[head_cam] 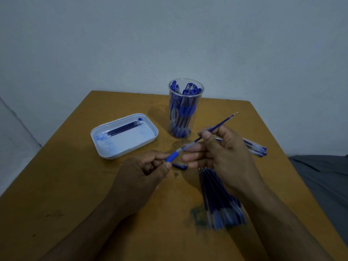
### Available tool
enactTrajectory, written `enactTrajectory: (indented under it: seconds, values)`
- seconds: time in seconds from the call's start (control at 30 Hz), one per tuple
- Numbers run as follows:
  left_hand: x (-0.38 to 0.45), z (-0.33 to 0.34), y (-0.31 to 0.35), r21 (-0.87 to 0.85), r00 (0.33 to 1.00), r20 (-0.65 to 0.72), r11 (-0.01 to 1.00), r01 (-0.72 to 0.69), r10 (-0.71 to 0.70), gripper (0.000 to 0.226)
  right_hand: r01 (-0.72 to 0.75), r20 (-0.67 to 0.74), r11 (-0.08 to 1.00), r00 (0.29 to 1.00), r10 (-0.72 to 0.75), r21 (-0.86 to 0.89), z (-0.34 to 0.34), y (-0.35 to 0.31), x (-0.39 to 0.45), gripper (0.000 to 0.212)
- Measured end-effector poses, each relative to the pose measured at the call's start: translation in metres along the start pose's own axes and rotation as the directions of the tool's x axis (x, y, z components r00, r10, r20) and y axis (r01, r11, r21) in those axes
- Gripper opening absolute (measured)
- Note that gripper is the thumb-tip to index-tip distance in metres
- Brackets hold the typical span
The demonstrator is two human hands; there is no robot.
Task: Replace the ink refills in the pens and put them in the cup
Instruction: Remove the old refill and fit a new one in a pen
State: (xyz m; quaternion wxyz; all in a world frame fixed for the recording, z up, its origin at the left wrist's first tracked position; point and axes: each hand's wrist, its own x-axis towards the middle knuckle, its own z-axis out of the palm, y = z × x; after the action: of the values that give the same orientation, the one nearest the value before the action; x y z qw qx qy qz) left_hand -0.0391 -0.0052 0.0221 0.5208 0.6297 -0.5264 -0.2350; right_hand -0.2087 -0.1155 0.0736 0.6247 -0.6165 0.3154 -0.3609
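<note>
Pens [183, 108] blue; tray [113, 154] white; table [94, 185] ochre — stained.

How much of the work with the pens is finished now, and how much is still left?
Done: the clear cup already holds many capped pens, and a few refills lie in the white tray. In hand: the left hand holds a pen barrel while the right hand holds a refill at its open end. Left: several pens lie behind the right hand, a bundle of refills waits, and a cap lies loose.

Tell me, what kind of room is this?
Probably a plain room at home, though that's a guess: a bare painted wall, a worn wooden table pushed against it, and grey cloth, maybe bedding, beside it.
</note>
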Motion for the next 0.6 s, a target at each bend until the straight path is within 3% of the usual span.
enactTrajectory:
  seconds: [0.6]
  values:
    - [0.0001, -0.0001, -0.0003, -0.011, 1.000, 0.025, 1.000, 0.004, -0.003, 0.025, 0.056, -0.050, 0.998, 0.997, -0.056, -0.011, 0.0087, 0.0095, 0.0010, 0.020]
